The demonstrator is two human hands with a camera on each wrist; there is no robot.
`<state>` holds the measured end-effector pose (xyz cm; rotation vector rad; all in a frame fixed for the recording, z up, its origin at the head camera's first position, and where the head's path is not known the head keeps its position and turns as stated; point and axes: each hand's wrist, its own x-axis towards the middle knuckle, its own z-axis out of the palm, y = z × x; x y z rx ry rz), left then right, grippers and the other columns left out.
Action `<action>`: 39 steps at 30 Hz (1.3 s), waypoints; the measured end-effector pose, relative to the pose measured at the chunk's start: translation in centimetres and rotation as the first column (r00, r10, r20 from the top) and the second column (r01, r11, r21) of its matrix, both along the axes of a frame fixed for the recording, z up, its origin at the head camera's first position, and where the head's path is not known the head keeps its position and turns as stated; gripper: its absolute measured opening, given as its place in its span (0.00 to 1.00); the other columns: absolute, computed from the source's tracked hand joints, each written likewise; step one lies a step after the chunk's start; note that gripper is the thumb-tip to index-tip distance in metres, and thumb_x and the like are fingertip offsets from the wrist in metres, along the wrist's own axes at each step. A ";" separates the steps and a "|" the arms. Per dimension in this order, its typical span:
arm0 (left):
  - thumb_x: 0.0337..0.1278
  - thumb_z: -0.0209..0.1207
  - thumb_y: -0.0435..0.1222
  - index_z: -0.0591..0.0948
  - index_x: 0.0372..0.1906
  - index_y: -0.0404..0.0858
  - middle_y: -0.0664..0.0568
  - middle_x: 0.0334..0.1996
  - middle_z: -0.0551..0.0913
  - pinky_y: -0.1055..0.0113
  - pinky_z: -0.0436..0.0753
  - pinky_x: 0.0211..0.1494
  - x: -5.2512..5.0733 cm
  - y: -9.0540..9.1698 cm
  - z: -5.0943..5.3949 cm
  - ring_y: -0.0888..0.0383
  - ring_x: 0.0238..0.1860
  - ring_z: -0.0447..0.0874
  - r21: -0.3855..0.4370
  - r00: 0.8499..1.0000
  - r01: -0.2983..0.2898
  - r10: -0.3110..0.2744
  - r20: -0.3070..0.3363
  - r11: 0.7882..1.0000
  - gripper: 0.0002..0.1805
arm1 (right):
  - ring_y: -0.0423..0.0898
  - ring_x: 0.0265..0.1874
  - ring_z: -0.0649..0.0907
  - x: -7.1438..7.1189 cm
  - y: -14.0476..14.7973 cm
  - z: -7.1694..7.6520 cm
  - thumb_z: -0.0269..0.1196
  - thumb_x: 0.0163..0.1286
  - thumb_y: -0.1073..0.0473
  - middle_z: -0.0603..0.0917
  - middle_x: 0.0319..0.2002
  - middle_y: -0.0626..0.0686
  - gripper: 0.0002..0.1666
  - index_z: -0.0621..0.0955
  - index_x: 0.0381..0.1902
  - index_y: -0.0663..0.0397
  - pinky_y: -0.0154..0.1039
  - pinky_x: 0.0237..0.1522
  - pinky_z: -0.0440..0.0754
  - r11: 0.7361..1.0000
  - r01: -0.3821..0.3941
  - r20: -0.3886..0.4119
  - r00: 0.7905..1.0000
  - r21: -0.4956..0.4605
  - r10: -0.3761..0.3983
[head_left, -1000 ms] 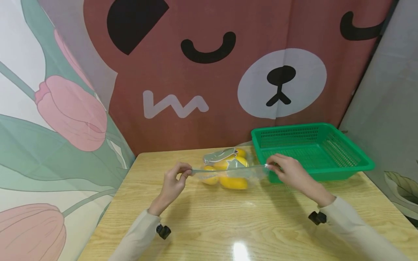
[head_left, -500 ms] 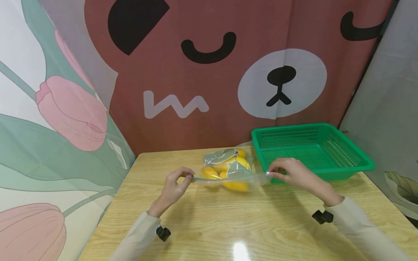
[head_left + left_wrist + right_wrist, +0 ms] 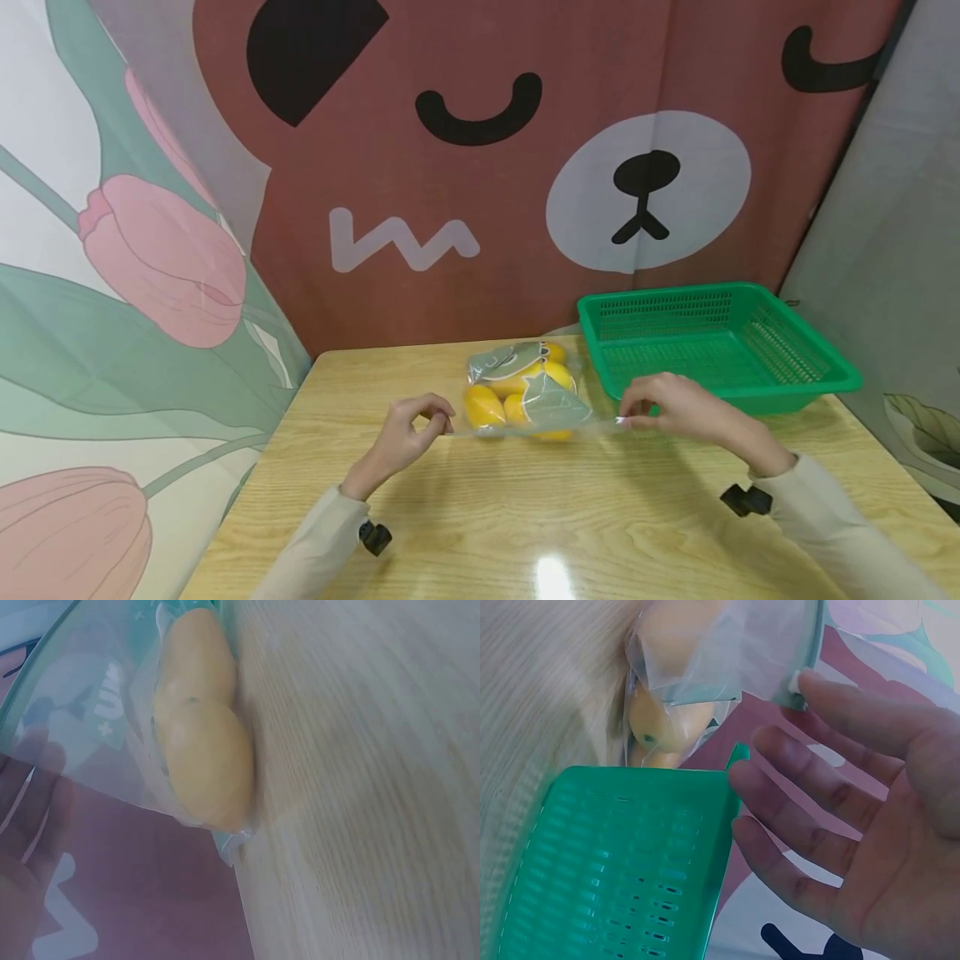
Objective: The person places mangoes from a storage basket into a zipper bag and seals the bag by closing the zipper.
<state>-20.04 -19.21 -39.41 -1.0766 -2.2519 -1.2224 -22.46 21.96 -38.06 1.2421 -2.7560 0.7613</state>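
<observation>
A clear zip bag [image 3: 555,406] with green print lies on the table, with several yellow oval fruits [image 3: 483,406] inside. Its mouth edge is stretched taut between my two hands, raised off the tabletop on the near side. My left hand [image 3: 406,431] pinches the left end of that edge between thumb and fingers. At the right end, my right hand [image 3: 671,406] pinches the edge at a small white piece, probably a zip slider [image 3: 795,682]. The other right fingers are spread loosely beside the bag. In the left wrist view, a yellow fruit [image 3: 210,761] shows through the plastic.
A green plastic basket [image 3: 750,393] with slotted sides stands at the back right, close beside the bag and behind my right hand. The wooden table [image 3: 480,508] meets a printed bear curtain [image 3: 450,183] at its back edge. Another printed curtain [image 3: 165,258] hangs on the left.
Both hands have lowered the bag's taut mouth edge toward me and the tabletop. My right hand has also shifted slightly right. The fruits lie nearly where they were; the basket has not moved.
</observation>
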 end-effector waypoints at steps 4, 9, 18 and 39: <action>0.57 0.54 0.16 0.82 0.36 0.33 0.45 0.23 0.84 0.66 0.86 0.29 0.1 0.0 -0.2 0.53 0.24 0.83 -0.049 0.995 0.026 -0.021 0.095 0.998 0.12 | 0.33 0.30 0.80 0.2 -0.1 -0.1 0.69 0.66 0.54 0.81 0.32 0.34 0.03 0.87 0.34 0.44 0.33 0.31 0.83 0.999 -0.046 0.040 0.998 0.019 0.046; 0.60 0.53 0.18 0.83 0.38 0.32 0.43 0.25 0.84 0.68 0.84 0.28 0.0 -0.1 -0.7 0.48 0.24 0.83 -0.111 0.982 0.049 -0.028 0.187 0.993 0.11 | 0.33 0.32 0.80 0.3 -0.1 -0.4 0.69 0.65 0.56 0.81 0.33 0.35 0.01 0.86 0.34 0.41 0.36 0.33 0.84 0.993 -0.116 0.079 0.990 0.035 0.113; 0.62 0.56 0.24 0.84 0.39 0.35 0.56 0.26 0.85 0.63 0.86 0.27 -1.7 -0.5 -4.5 0.62 0.24 0.81 -0.185 0.962 0.072 -0.019 0.272 0.980 0.08 | 0.34 0.32 0.80 0.3 -0.4 -1.6 0.72 0.60 0.61 0.80 0.32 0.34 0.07 0.85 0.31 0.41 0.37 0.33 0.84 0.977 -0.201 0.093 0.977 0.072 0.194; 0.59 0.56 0.25 0.84 0.39 0.36 0.57 0.25 0.85 0.71 0.82 0.27 -1.7 -0.7 -6.0 0.66 0.24 0.78 -0.278 0.968 0.088 -0.016 0.251 0.957 0.09 | 0.32 0.28 0.78 1.8 -2.3 -4.1 0.74 0.52 0.63 0.80 0.28 0.34 0.11 0.84 0.25 0.41 0.29 0.31 0.80 0.969 -0.206 0.164 0.969 0.139 0.182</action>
